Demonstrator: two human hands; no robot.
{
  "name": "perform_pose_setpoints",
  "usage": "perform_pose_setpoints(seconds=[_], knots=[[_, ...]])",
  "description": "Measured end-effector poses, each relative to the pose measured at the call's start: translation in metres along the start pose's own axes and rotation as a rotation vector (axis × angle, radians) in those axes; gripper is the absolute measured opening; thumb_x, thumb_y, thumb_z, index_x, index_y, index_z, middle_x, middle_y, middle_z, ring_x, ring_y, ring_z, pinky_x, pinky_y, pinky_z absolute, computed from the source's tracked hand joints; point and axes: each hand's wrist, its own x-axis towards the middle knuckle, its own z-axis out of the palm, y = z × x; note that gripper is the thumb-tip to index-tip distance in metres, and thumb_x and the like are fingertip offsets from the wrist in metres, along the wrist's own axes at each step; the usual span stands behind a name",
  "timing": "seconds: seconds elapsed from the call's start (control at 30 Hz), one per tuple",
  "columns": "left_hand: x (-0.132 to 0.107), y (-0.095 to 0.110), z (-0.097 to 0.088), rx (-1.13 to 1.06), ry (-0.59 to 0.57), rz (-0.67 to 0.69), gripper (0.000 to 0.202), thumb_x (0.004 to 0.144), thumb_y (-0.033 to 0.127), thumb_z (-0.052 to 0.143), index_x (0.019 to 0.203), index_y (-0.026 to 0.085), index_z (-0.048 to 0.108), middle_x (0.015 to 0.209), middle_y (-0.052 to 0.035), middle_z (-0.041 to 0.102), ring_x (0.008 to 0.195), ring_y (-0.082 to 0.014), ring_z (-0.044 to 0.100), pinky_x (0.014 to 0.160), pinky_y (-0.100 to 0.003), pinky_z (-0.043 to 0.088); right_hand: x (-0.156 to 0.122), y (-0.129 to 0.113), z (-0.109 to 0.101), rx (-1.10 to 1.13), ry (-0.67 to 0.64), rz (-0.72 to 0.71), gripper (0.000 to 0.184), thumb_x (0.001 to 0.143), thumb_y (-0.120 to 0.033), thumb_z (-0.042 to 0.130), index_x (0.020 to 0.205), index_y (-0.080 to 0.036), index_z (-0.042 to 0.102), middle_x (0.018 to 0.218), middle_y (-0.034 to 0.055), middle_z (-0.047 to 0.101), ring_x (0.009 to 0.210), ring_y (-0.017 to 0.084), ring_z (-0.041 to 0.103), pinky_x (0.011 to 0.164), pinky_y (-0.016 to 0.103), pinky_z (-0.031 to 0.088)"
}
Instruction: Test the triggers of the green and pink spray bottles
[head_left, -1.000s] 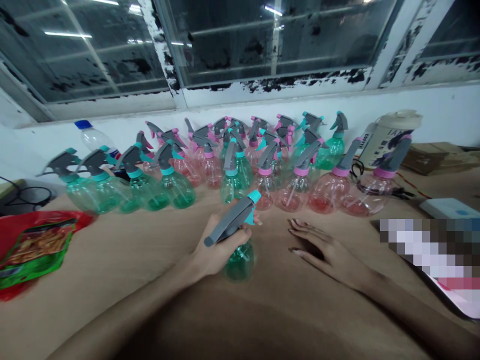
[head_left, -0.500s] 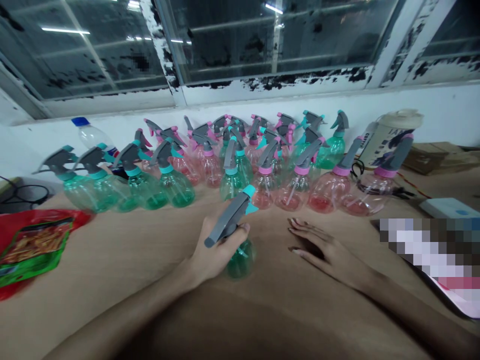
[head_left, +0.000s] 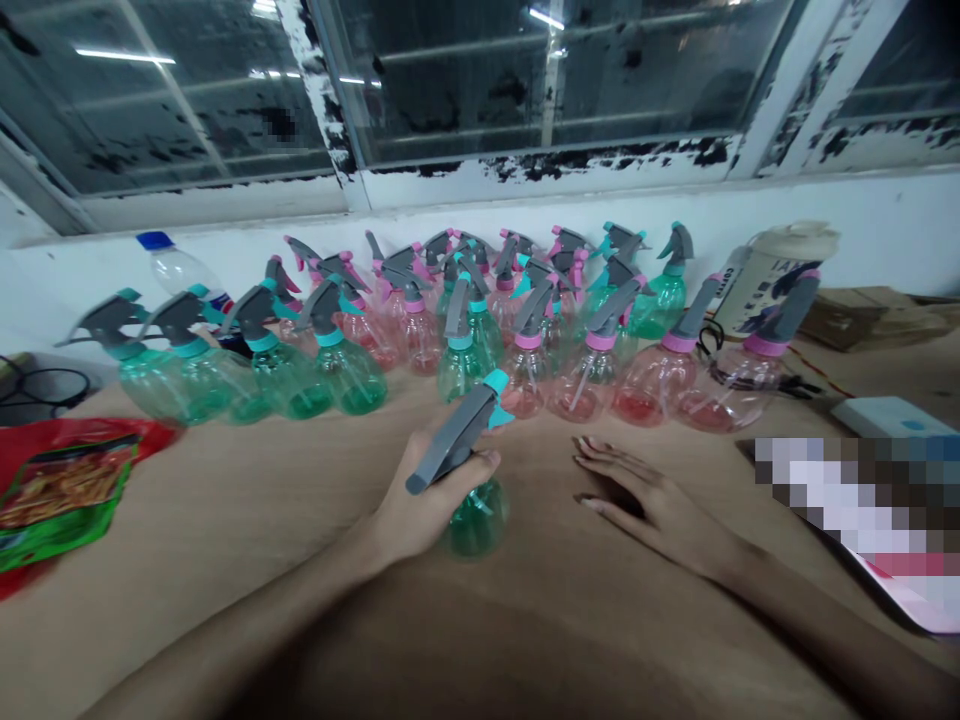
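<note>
My left hand [head_left: 427, 505] is closed around the neck of a green spray bottle [head_left: 480, 520], whose grey and turquoise spray head tilts up to the right. The hand hides the bottle's collar. My right hand [head_left: 637, 495] rests on the table to the right with its fingers stretched out, holding nothing. Behind both hands stands a row of spray bottles: several green ones [head_left: 360, 378] with turquoise collars on the left, and several pink ones [head_left: 649, 390] with pink collars on the right. One green bottle [head_left: 460, 370] stands just beyond the held one.
On the left lies a red and green food packet [head_left: 71, 490], with a black cable [head_left: 52, 385] behind it. A clear plastic bottle with a blue cap [head_left: 176, 270] and a large white cup [head_left: 780, 275] stand near the wall. A white box [head_left: 892, 415] and a blurred-out flat object lie on the right.
The whole view has shifted very slightly. Both hands and the held spray bottle keep nearly the same positions.
</note>
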Motion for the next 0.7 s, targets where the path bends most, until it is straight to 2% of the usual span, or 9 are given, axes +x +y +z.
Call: perform_pose_setpoints(seconds=[0.03,0.1,0.17,0.3,0.47,0.7], knots=[[0.0007,-0.0008,-0.0004,-0.025,-0.021,0.0,0.032,0.075,0.03,0.058,0.106,0.022,0.06,0.082,-0.0018,0.065,0.071,-0.0175,0.06,0.069,-0.031,0.049,-0.0001,0.0004,0.0004,-0.002,0.001,-0.002,0.049,0.086,-0.042,0.048,0.131,-0.022,0.043,0.135,0.0066,0.048,0.128,0.023,0.038,0.106,0.046,0.033],[0.0017,-0.003,-0.001,-0.053,-0.036,-0.008,0.03,0.075,0.029,0.059,0.104,0.021,0.06,0.094,-0.0038,0.065,0.081,-0.0189,0.061,0.078,-0.032,0.048,-0.0003,0.0012,0.0009,-0.003,0.001,-0.005,0.05,0.086,-0.042,0.049,0.131,-0.022,0.043,0.135,0.0061,0.048,0.128,0.023,0.038,0.106,0.046,0.033],[0.0022,-0.0056,-0.0013,-0.057,-0.043,-0.019,0.02,0.076,0.03,0.059,0.094,0.02,0.061,0.09,-0.0033,0.065,0.085,-0.0193,0.061,0.081,-0.032,0.047,-0.0004,0.0014,0.0007,-0.003,-0.002,-0.002,0.05,0.086,-0.041,0.049,0.132,-0.023,0.042,0.135,0.0055,0.047,0.128,0.023,0.037,0.106,0.046,0.033],[0.0015,-0.0066,-0.0015,-0.041,-0.058,-0.023,0.019,0.078,0.036,0.059,0.09,0.021,0.059,0.074,0.0001,0.062,0.079,-0.017,0.061,0.073,-0.028,0.048,-0.0001,0.0007,-0.0002,0.0,-0.005,0.005,0.049,0.086,-0.042,0.048,0.131,-0.024,0.043,0.136,0.0051,0.047,0.128,0.022,0.037,0.107,0.046,0.033],[0.0009,-0.0018,-0.0017,-0.015,-0.072,0.022,0.018,0.081,0.038,0.055,0.087,0.021,0.057,0.069,0.0015,0.058,0.075,-0.016,0.059,0.067,-0.027,0.047,-0.0003,0.0016,0.0004,-0.015,-0.011,-0.007,0.05,0.086,-0.041,0.048,0.132,-0.023,0.041,0.136,0.0055,0.046,0.129,0.021,0.037,0.107,0.045,0.032],[0.0026,-0.0029,0.0001,0.107,0.014,0.043,0.018,0.078,0.036,0.054,0.085,0.02,0.058,0.061,0.0024,0.055,0.058,-0.0141,0.053,0.057,-0.027,0.045,0.0002,0.0008,-0.0001,-0.01,-0.012,-0.006,0.05,0.087,-0.042,0.048,0.133,-0.023,0.041,0.136,0.0053,0.046,0.128,0.022,0.037,0.107,0.045,0.032]])
